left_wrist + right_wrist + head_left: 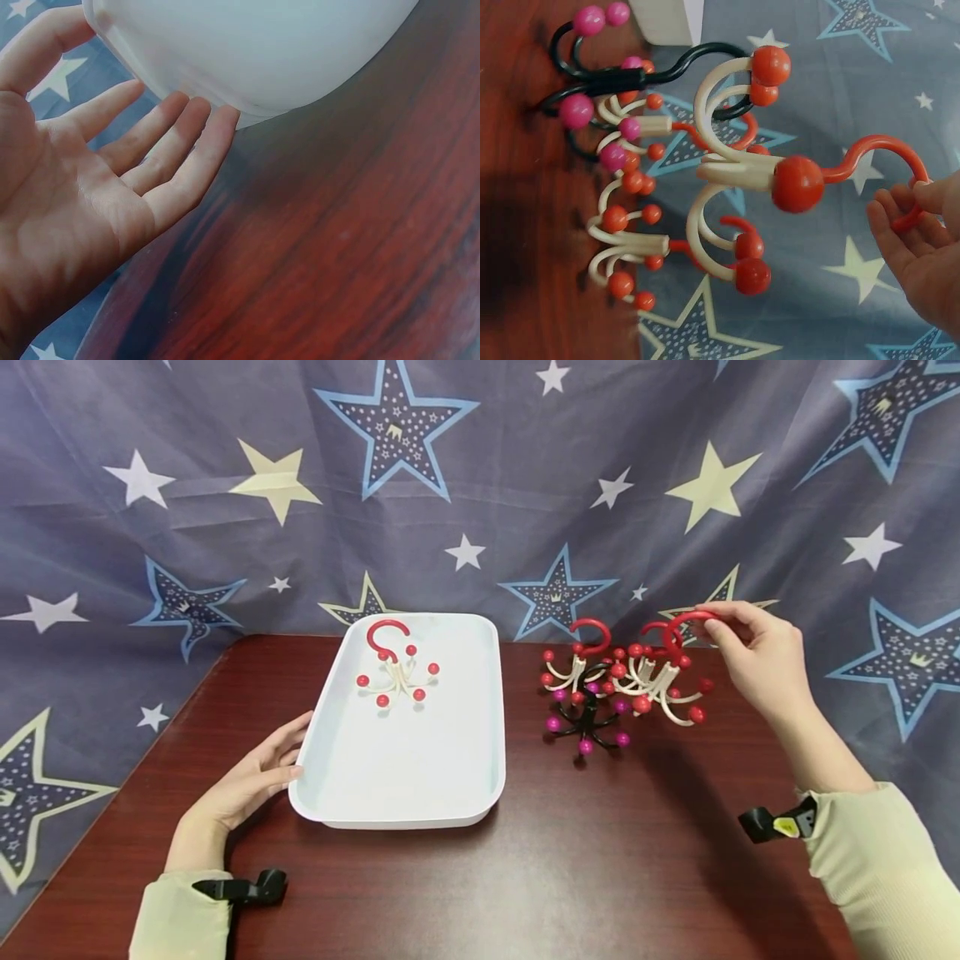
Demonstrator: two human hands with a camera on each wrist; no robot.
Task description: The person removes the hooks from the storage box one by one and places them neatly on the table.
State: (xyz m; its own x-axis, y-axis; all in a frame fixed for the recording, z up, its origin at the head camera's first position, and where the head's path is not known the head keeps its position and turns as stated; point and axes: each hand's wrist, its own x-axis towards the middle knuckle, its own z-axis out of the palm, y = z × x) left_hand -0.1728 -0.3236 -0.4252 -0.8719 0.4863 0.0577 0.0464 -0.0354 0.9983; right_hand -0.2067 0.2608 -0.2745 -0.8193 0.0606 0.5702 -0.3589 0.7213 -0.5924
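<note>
My right hand [765,660] pinches the red hook of a cream multi-arm hook hanger [742,169] with red balls on its arm tips. This hanger hangs above the table at the right. My left hand [251,777] touches the left side of a white tray [401,777], its fingers loosely extended and fingertips against the tray wall [225,75]. Inside the tray, near the back, stands a similar cream hanger [396,672] with a red hook. Close to the held hanger are a black hanger [588,718] with pink balls and two more cream ones [576,672], partly overlapped.
A dark red-brown wooden table [525,877] carries everything. Directly behind it hangs a blue-grey curtain [525,460] printed with stars. Black straps with small devices [255,887] sit at both sleeve cuffs.
</note>
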